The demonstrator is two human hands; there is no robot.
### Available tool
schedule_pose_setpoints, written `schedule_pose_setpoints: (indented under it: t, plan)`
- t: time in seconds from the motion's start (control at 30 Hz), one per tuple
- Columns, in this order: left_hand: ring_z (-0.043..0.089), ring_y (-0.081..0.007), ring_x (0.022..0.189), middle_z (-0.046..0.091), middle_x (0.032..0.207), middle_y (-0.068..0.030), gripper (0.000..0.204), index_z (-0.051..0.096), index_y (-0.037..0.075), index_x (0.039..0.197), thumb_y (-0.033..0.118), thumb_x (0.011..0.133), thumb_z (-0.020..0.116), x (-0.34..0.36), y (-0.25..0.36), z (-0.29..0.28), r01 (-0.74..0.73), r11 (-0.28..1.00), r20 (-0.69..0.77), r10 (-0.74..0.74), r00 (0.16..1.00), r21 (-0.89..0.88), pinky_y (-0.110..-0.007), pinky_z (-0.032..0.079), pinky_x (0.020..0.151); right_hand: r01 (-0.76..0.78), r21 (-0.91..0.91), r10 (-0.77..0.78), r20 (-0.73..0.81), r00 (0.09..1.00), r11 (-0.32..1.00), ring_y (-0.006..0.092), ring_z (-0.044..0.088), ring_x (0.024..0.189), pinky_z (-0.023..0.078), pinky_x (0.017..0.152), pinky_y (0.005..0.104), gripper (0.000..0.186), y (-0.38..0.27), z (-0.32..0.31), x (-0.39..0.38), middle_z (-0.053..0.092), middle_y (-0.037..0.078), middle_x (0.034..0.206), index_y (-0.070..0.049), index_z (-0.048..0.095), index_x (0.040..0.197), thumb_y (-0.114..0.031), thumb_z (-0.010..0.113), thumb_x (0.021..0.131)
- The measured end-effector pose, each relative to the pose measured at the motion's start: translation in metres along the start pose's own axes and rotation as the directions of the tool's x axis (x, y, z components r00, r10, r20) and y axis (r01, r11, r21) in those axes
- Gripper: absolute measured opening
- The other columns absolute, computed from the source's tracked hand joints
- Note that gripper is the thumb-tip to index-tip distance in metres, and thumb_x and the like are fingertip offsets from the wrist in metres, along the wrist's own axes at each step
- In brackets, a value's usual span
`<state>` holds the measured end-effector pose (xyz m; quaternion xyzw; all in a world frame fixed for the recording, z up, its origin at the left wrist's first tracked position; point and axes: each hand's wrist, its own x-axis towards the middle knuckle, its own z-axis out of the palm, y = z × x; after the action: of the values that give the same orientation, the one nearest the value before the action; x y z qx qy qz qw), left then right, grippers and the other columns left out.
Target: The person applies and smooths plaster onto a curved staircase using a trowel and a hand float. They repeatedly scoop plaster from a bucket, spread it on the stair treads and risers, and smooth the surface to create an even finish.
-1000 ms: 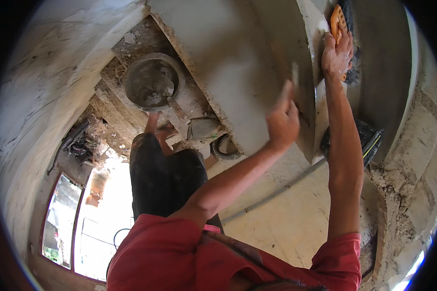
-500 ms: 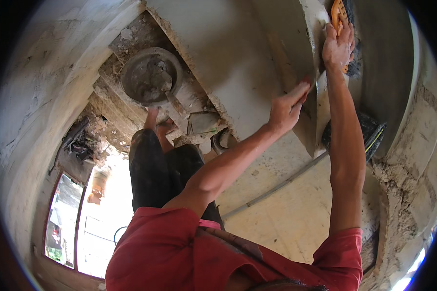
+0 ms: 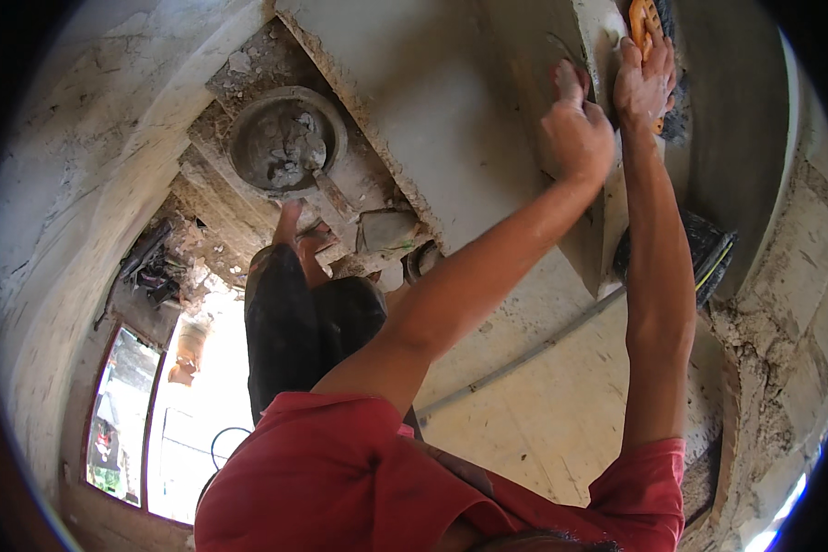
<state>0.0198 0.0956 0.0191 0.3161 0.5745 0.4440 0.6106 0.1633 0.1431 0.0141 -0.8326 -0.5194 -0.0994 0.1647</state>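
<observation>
My left hand (image 3: pixel 578 138) is closed around a red-handled tool, most of it hidden by the fingers. It is raised beside the smooth grey plastered surface (image 3: pixel 460 101), close to the pale edge (image 3: pixel 596 55) of a ledge. Just right of that edge, my right hand (image 3: pixel 644 85) grips an orange plastic float (image 3: pixel 642 26) with holes in it. Dark wet mortar (image 3: pixel 677 115) shows along the float's right side. Both arms reach up and away from me, the hands nearly side by side.
A round tub (image 3: pixel 338 124) of wet grey mortar stands at the upper left, with a trowel (image 3: pixel 336 195) resting in it. A black container (image 3: pixel 708 253) sits right of my right forearm. A grey hose or pipe (image 3: pixel 524 354) crosses the pale surface below. Rough broken masonry (image 3: pixel 764 368) lies at right.
My left hand has moved up and to the right with the red-handled tool, coming closer to my right hand. The right hand has barely moved on the float.
</observation>
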Motion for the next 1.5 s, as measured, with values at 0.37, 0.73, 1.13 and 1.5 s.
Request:
schedule_pose_setpoints:
  t: [0.37,0.73,1.13,1.5]
  plan:
    - [0.071,-0.044,0.121,0.071,0.129,-0.0335,0.057,0.051,-0.011,0.153,-0.009,0.096,0.054,-0.066,0.034,-0.078,0.083,0.99,0.186,-0.06,0.981,-0.115,-0.046,0.056,0.103,-0.109,0.025,0.108,0.035,0.994,0.994,0.0356,0.028,0.161,0.019,0.123,0.0703,0.067,-0.002,0.001,0.001,0.035,0.007,0.176,-0.035,0.051,0.159,-0.059,0.057,0.096]
    - [0.071,-0.0411,0.124,0.07,0.136,-0.0303,0.051,0.062,-0.008,0.144,-0.014,0.094,0.055,0.014,-0.016,-0.015,-0.198,0.975,0.134,0.21,0.968,-0.097,-0.043,0.056,0.106,-0.093,0.02,0.093,0.024,0.995,0.995,0.037,0.031,0.16,0.021,0.123,0.0684,0.066,0.007,0.003,-0.001,0.037,0.008,0.175,-0.031,0.053,0.158,-0.057,0.057,0.097]
    - [0.074,-0.028,0.113,0.077,0.122,-0.0183,0.029,0.07,-0.005,0.128,0.005,0.103,0.06,0.056,-0.067,-0.106,0.201,0.975,0.036,-0.198,0.979,-0.094,-0.04,0.056,0.098,-0.074,0.055,0.073,0.023,0.997,0.996,0.0357,0.031,0.16,0.021,0.124,0.0664,0.065,0.008,0.004,-0.003,0.036,0.008,0.175,-0.033,0.053,0.158,-0.057,0.057,0.097]
    - [0.074,-0.0456,0.106,0.077,0.111,-0.0244,0.036,0.069,-0.002,0.124,-0.006,0.091,0.056,0.125,-0.08,-0.05,0.04,0.999,-0.198,-0.035,0.98,0.023,-0.049,0.057,0.095,-0.132,0.034,0.131,0.017,0.991,0.991,0.0361,0.03,0.161,0.018,0.125,0.0675,0.064,0.0,0.001,-0.005,0.038,0.008,0.175,-0.036,0.053,0.158,-0.056,0.057,0.097]
